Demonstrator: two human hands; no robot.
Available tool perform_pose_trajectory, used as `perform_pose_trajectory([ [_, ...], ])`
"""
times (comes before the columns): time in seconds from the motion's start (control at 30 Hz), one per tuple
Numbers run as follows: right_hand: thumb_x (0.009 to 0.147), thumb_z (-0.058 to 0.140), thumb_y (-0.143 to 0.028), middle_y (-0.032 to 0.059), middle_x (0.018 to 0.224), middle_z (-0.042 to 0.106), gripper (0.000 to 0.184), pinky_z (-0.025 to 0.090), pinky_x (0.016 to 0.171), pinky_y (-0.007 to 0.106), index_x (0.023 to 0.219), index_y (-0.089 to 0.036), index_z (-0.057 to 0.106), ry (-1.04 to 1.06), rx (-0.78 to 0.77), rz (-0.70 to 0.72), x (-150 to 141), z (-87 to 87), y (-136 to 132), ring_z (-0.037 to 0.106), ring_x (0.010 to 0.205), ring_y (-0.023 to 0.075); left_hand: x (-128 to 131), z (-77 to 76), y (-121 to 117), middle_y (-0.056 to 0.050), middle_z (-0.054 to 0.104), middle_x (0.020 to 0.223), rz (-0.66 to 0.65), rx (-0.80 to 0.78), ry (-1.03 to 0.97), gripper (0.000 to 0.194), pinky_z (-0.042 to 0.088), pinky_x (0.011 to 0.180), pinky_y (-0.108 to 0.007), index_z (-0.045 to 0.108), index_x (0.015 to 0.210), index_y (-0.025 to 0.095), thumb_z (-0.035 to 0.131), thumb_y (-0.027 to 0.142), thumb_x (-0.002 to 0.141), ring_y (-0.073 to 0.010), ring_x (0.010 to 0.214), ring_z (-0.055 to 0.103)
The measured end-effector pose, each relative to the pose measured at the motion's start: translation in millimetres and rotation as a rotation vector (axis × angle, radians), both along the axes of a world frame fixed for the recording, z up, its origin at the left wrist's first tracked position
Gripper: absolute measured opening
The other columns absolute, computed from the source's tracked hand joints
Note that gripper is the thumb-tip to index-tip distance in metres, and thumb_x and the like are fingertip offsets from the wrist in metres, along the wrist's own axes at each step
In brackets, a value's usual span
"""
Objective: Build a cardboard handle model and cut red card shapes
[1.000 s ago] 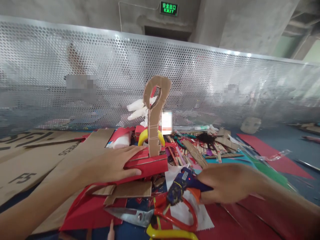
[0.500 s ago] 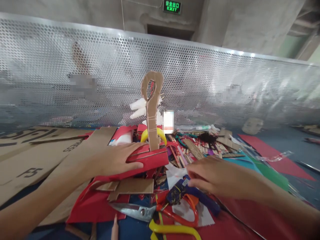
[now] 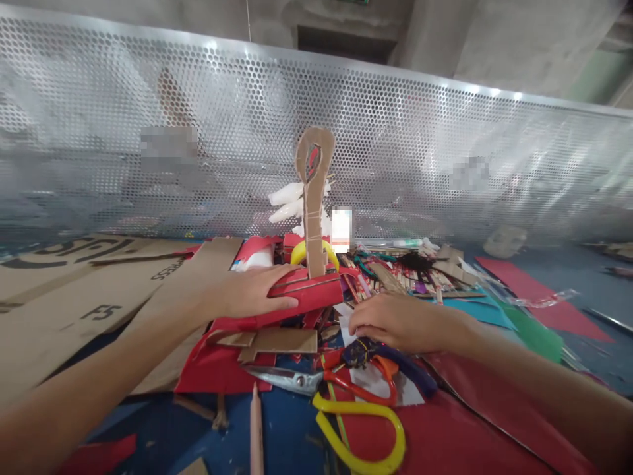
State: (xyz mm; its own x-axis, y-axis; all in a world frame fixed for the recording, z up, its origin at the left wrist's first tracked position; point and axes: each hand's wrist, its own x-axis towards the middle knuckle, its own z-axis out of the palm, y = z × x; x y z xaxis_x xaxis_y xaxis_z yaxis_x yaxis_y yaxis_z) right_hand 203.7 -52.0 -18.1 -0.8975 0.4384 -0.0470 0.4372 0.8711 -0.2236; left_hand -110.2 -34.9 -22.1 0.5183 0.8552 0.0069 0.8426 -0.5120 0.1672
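My left hand (image 3: 242,293) holds a red paper-covered cardboard box piece (image 3: 319,295), thumb along its front and fingers over the top. From that piece rises an upright brown cardboard strip (image 3: 314,218) with a looped upper end. My right hand (image 3: 403,322) is over a white sheet, its fingers loosely bent and nothing visible in them. Just below it lies a dark blue hot glue gun (image 3: 418,371), partly resting on red-handled scissors (image 3: 297,380). A yellow handle (image 3: 398,439) is nearer me.
Flattened brown cardboard (image 3: 69,277) covers the left side. Behind my right hand lie a heap of sticks and scraps (image 3: 390,280), then blue card (image 3: 475,310) and red card (image 3: 534,290). A pink pen-like stick (image 3: 256,429) lies in front. A perforated metal panel (image 3: 237,132) stands at the back.
My right hand has let go of the glue gun and moved up and left from its handle. My left hand still holds the red piece. The view has tipped downward.
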Motion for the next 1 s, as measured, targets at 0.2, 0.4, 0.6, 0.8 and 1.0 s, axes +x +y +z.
perform_pose_trajectory([
  [0.2,0.102,0.046,-0.020,0.0052,0.100,0.073,0.024,0.044,0.084,0.031,0.102,-0.019,0.069,-0.004,0.025,-0.077,5,14.6,-11,0.066,0.095,0.0200,-3,-3.8,5,-0.011,0.040,0.159,0.000,-0.005,-0.015,0.091,0.038,0.112,-0.044,0.028,0.157,0.021,0.037,0.079,0.088,-0.0340,0.138,0.047],
  [0.4,0.104,0.046,-0.028,0.0029,0.092,0.070,0.025,0.044,0.080,0.030,0.093,-0.019,0.067,-0.003,0.101,0.039,-30,19.6,-68,0.064,0.089,0.0175,-2,-1.9,2,-0.011,0.042,0.158,-0.029,-0.009,-0.035,0.091,0.038,0.111,-0.044,0.031,0.156,0.021,0.037,0.080,0.087,-0.0336,0.136,0.048],
  [0.6,0.093,0.063,-0.034,0.0053,0.090,0.066,0.017,0.033,0.050,0.032,0.089,-0.018,0.062,-0.076,0.359,0.116,-60,-14.3,-109,0.061,0.077,0.0217,-1,-1.9,2,-0.012,0.039,0.159,-0.011,-0.020,-0.032,0.093,0.037,0.113,-0.044,0.028,0.157,0.021,0.040,0.079,0.086,-0.0343,0.139,0.045],
  [0.8,0.093,0.060,-0.025,0.0025,0.091,0.069,0.005,0.037,0.052,0.032,0.090,-0.020,0.061,-0.057,0.296,0.142,-69,-17.9,-110,0.061,0.075,0.0184,-3,-2.9,1,-0.012,0.045,0.155,-0.018,-0.007,-0.056,0.089,0.039,0.110,-0.046,0.034,0.155,0.023,0.039,0.079,0.086,-0.0349,0.134,0.051],
  [1.0,0.093,0.063,-0.028,-0.0025,0.087,0.074,0.008,0.046,0.072,0.025,0.091,-0.023,0.070,0.256,-0.083,-0.120,-48,44.1,-75,0.066,0.079,0.0134,-1,-2.5,-3,-0.012,0.045,0.156,-0.038,0.018,-0.034,0.084,0.039,0.109,-0.047,0.033,0.155,0.025,0.040,0.075,0.088,-0.0354,0.135,0.050],
])
